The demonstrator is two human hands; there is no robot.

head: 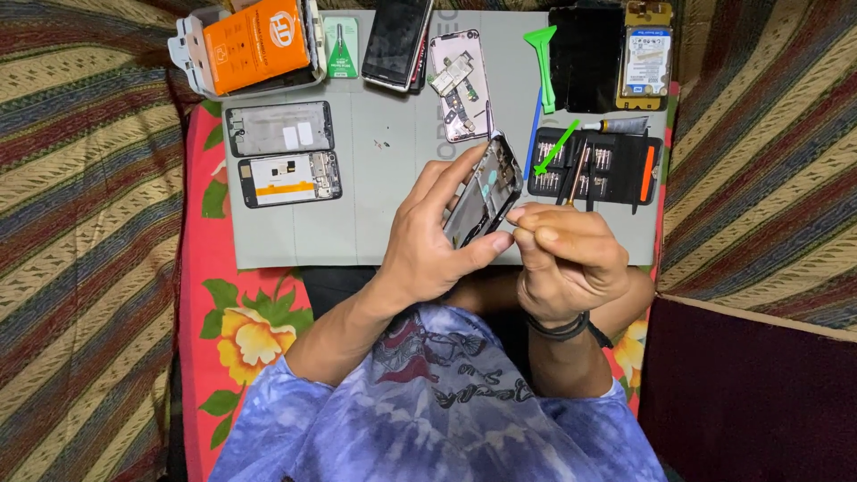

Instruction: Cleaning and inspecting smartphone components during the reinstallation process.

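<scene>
From the head camera, the left hand (428, 241) is wrapped around an opened phone frame (486, 189), thumb along its near edge and fingers curled behind, holding it tilted on edge above the grey work mat (375, 178). The right hand (567, 254) is closed in a pinch just beside the frame's lower corner, its fingertips touching the left thumb; a thin screwdriver (576, 174) rises from the pinch, slanting away from the person. A dark band circles the right wrist.

Just beyond the right hand lies a black screwdriver bit case (616, 170) with a green plastic pry tool (555, 150) across it. Farther beyond that hand sit a black screen panel (585, 58) and a gold phone body with its battery showing (647, 58), and a green plastic scraper (543, 62).

Beyond the left hand lies a phone back with loose circuit parts on it (460, 85) and a dark phone (395, 43). Well off to the left hand's outer side are two stripped phone frames (284, 152), and past them an orange box in a white tray (254, 45).
</scene>
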